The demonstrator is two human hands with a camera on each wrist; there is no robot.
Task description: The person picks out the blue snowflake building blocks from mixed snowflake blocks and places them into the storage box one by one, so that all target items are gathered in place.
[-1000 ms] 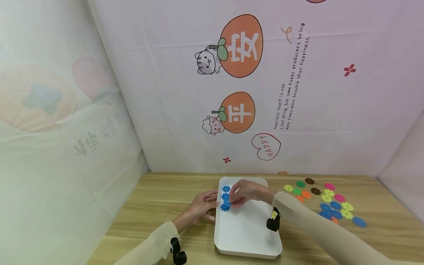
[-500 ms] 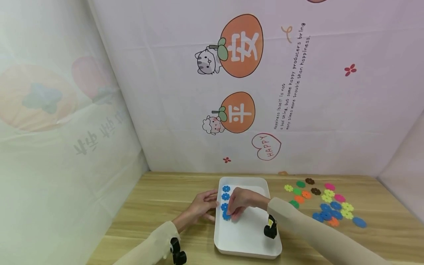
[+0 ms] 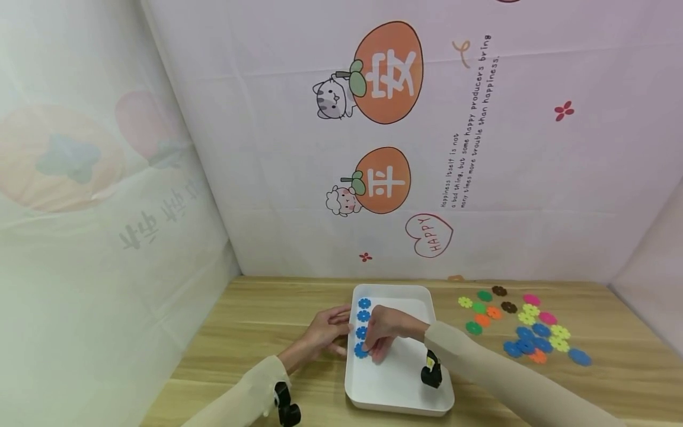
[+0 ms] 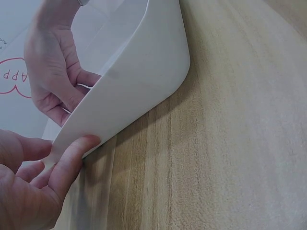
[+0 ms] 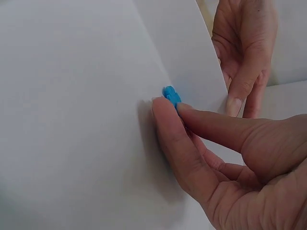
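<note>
Head view, your right hand: your right hand (image 3: 388,333) is inside the white tray (image 3: 405,379), its fingers pinched together on a blue flower piece (image 3: 361,350) at the tray's left wall.
Head view, blue row: three more blue flower pieces (image 3: 364,315) lie in a line just beyond your fingertips, along the same wall.
Head view, your left hand: your left hand (image 3: 322,335) rests on the counter (image 3: 256,332), fingers straight and touching the tray's outer left wall.
Head view, loose pieces: a scatter of coloured flower pieces (image 3: 525,329) lies well to the right of your right hand.
Left wrist view: your left fingers (image 4: 72,160) lie relaxed against the tray rim (image 4: 144,91); your right hand (image 4: 55,72) shows beyond it.
Right wrist view: thumb and forefinger (image 5: 168,129) clamp the blue piece (image 5: 171,95) against the tray floor, beside the wall; your left hand (image 5: 244,52) is past it.
</note>
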